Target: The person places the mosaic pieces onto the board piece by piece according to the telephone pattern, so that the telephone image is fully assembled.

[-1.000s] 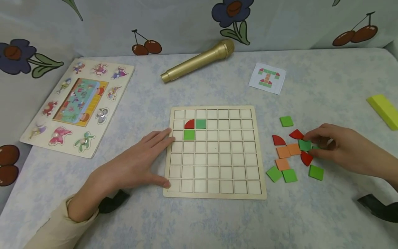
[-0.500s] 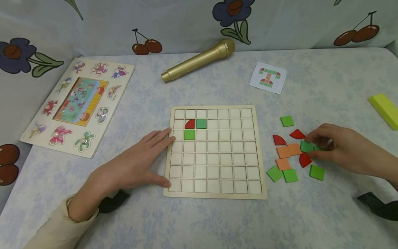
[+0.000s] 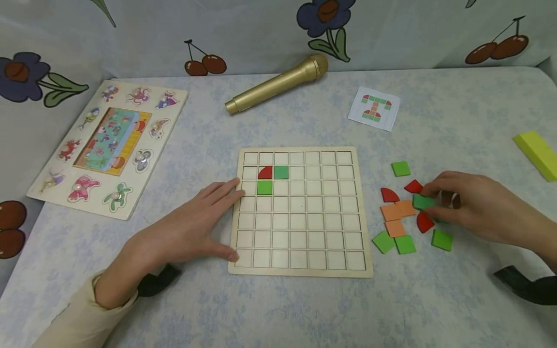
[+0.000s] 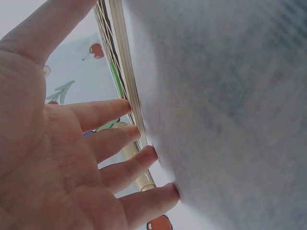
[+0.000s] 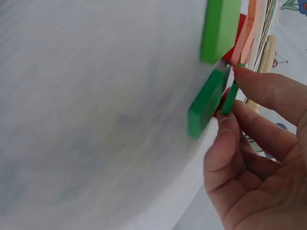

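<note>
A wooden grid board (image 3: 300,232) lies in the middle of the table. A red quarter-circle (image 3: 265,172) and two green squares sit in its upper left cells. My left hand (image 3: 191,224) lies spread at the board's left edge, fingertips and thumb touching the rim; its straight fingers (image 4: 125,165) show in the left wrist view. At the loose pile, my right hand (image 3: 465,205) pinches a dark green square tile (image 5: 230,98) between thumb and fingers. Around it lie red quarter-circles (image 3: 424,222), orange squares (image 3: 395,228) and other green squares (image 3: 405,244). Another green tile (image 5: 206,105) rests just beside my fingertips.
A pattern card (image 3: 374,108) and a gold toy microphone (image 3: 278,86) lie behind the board. A picture peg puzzle (image 3: 130,188) is at the left. At the far right is a yellow block (image 3: 537,154). A printed cloth hangs along the back.
My right hand has shifted slightly left with the dark green tile, and the neighbouring orange squares and red quarter-circle have been nudged left. My left hand has not moved.
</note>
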The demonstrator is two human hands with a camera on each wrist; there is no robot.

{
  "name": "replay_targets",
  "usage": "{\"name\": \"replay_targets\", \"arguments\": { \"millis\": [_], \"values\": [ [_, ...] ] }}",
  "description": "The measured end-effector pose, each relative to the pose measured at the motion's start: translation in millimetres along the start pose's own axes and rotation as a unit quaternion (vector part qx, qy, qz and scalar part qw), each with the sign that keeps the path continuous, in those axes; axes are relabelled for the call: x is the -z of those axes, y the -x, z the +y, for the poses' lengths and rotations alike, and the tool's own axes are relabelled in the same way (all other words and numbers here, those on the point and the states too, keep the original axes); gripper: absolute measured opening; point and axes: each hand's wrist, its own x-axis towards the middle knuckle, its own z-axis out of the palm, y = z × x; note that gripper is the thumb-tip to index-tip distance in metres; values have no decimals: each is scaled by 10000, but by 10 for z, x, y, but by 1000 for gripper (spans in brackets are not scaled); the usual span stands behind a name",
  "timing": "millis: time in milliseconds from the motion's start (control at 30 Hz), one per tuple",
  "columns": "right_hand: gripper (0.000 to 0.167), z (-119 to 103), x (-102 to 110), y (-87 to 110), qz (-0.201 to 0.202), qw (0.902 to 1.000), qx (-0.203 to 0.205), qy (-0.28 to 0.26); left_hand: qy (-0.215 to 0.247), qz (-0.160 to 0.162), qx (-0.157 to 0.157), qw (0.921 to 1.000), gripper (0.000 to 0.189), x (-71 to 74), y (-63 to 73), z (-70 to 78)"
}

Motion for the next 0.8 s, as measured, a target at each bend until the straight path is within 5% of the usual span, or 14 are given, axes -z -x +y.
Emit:
{"name": "replay_targets", "arguments": {
  "millis": [300, 800],
  "values": [
    [27, -410, 48, -275, 403, 9958, 519, -641, 8, -4, 2, 10000, 114, -2, -5, -3],
    [22, -1216, -21, -1044, -302, 9887, 973, -1104, 17, 2, 61, 10000, 114, -11, -2, -2]
  ]
}}
